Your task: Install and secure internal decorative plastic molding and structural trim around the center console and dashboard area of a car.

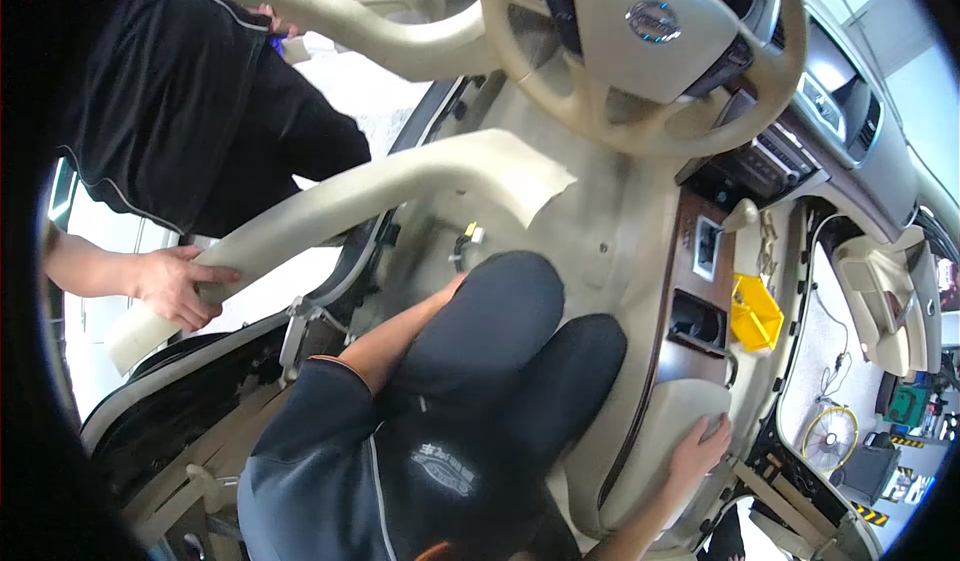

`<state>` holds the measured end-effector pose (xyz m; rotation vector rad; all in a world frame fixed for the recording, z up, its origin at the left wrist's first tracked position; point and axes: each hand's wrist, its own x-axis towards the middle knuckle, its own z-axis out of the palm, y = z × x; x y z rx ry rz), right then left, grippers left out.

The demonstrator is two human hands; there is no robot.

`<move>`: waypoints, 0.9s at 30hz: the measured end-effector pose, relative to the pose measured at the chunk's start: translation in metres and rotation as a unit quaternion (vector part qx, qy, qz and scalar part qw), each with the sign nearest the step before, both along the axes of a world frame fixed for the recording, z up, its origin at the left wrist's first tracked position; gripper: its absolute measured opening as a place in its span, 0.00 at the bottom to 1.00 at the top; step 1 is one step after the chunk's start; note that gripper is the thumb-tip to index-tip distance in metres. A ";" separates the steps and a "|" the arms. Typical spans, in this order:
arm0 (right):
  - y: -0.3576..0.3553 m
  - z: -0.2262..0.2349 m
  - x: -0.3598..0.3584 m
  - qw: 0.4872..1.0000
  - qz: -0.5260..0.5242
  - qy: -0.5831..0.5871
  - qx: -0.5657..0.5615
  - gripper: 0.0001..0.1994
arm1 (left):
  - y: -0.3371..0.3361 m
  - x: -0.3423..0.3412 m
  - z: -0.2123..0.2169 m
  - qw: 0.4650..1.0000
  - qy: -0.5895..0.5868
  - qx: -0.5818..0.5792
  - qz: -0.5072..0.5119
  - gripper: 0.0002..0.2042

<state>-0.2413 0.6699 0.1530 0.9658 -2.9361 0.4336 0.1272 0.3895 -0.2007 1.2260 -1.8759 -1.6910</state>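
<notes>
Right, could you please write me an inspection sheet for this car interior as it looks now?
Surface: beige floor carpet, seats out.
Job's things: long beige trim panel slanting through the open door, its lower end gripped by a co-worker's hand.
Clutter: yellow bin beside the centre console.
Hands: right hand flat and open on the console; left forearm runs behind the knee, left hand hidden.
Cables: yellow-tagged connector on the floor; thin wire on the passenger side.
Surroundings: steering wheel, dashboard, workshop floor outside.
</notes>
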 end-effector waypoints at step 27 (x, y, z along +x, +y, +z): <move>-0.001 0.008 0.002 1.000 -0.023 -0.013 0.002 0.22 | -0.039 -0.035 0.216 0.981 -0.110 0.004 0.157 0.20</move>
